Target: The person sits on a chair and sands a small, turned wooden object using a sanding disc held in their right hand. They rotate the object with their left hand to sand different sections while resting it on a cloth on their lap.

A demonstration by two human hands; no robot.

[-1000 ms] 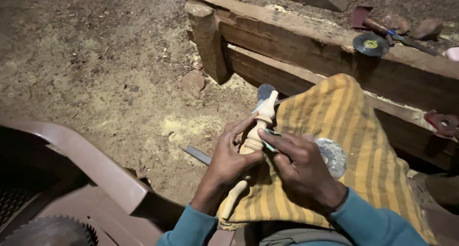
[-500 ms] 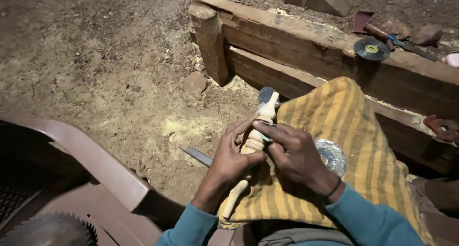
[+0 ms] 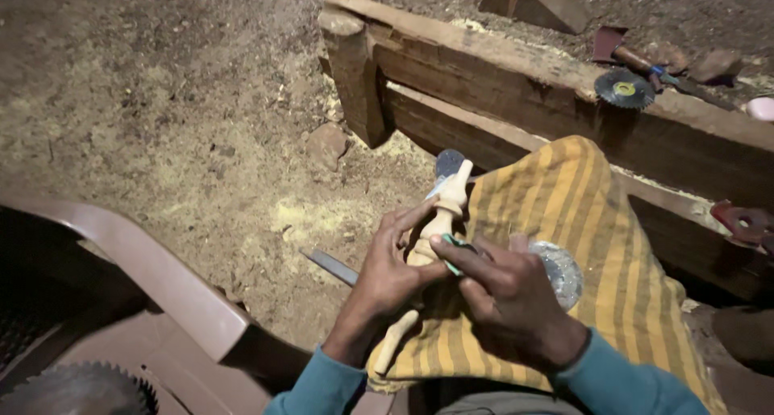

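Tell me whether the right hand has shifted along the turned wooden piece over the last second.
Yes, slightly. The right hand has slid down the wooden spindle toward the body, away from its knobbed tip, which is near the wooden beam.

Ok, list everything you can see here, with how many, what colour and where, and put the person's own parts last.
Turned wooden spindle: one, pale, held over the lap.
Striped cloth: one, yellow and brown, draped over the lap.
Small strip: one, green, pressed on the spindle.
Metal file: one, grey, on the ground by the left hand.
Wooden beam frame: one, brown, upper right.
Saw disc: one, dark with a yellow centre, on the beam.
Toothed saw blade: one, grey, bottom left.
Plastic chair: one, brown, left.
Sawdust: pale patches on the dirt.
Left hand: grip around the spindle.
Right hand: pinching the strip.
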